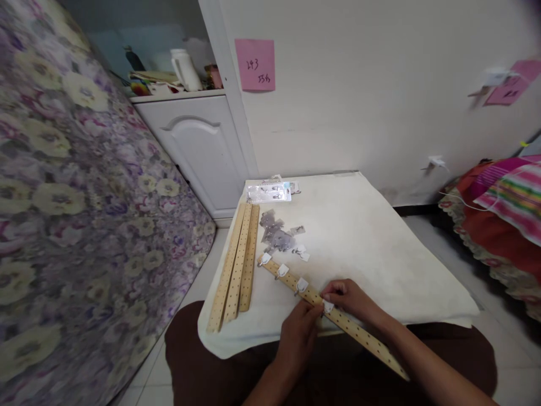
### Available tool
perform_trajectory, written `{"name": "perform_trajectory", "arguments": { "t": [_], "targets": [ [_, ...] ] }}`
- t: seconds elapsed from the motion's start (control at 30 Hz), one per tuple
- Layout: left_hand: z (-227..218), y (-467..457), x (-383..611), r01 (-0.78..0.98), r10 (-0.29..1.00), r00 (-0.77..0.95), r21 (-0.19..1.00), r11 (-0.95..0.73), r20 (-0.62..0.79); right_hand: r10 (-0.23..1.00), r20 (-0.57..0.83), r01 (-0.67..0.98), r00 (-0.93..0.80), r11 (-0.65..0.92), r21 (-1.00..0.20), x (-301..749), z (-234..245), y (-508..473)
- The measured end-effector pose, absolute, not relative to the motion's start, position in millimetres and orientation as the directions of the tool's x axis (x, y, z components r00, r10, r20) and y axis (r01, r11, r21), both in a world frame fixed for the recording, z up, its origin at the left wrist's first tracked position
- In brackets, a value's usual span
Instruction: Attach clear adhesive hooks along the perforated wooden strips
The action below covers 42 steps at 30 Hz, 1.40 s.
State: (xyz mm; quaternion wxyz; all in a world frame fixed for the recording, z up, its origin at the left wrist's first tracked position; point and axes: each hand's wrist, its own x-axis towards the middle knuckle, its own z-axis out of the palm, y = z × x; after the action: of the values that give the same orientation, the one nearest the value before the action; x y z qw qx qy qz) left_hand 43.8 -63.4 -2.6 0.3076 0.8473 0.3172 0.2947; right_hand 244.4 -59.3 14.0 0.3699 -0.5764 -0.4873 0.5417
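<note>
A perforated wooden strip (363, 336) lies at a slant across the table's front edge, its lower end reaching over my lap. Three hooks with white square bases sit along its far part, among them a middle hook (282, 272). At another white-based hook (328, 307) on the strip, both hands meet. My left hand (299, 329) is closed, its fingertips pinching the near side of that hook. From the other side, my right hand (350, 298) is closed with thumb and fingers at the hook's base. The fingertips partly cover this hook.
Several more perforated wooden strips (230, 268) lie side by side on the table's left. Beyond the worked strip is a pile of small clear packets (279, 234) with a loose white-based hook (301, 252) beside it. A clear plastic package (268, 192) lies at the back, near the wall.
</note>
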Motion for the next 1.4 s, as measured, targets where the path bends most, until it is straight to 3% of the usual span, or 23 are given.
{"name": "perform_trajectory", "arguments": {
  "t": [0.23, 0.93, 1.1, 1.27, 1.4],
  "targets": [
    [-6.6, -61.3, 43.8, 0.346, 0.7, 0.621, 0.679, -0.648, 0.352, 0.961, -0.272, 0.165, -0.056, -0.259, -0.952, 242.8, 14.1, -59.7],
    [0.1, -62.0, 44.1, 0.375, 0.73, 0.617, 0.706, -0.602, 0.295, 0.975, -0.214, 0.092, -0.055, -0.209, -0.974, 249.0, 11.1, -67.9],
    [0.3, -63.4, 44.3, 0.357, 0.769, 0.568, 0.754, -0.551, 0.293, 0.986, -0.162, 0.316, 0.036, -0.166, -0.934, 265.8, 19.5, -84.2],
    [1.4, -65.5, 43.7, 0.376, 0.82, 0.523, 0.8, -0.468, 0.234, 0.994, -0.091, 0.629, 0.068, -0.114, -0.769, 268.1, 22.5, -125.1],
    [1.1, -65.0, 43.2, 0.384, 0.819, 0.526, 0.795, -0.469, 0.229, 0.995, 0.029, 0.752, 0.099, -0.056, -0.657, 257.5, 12.9, -155.2]
  ]
}}
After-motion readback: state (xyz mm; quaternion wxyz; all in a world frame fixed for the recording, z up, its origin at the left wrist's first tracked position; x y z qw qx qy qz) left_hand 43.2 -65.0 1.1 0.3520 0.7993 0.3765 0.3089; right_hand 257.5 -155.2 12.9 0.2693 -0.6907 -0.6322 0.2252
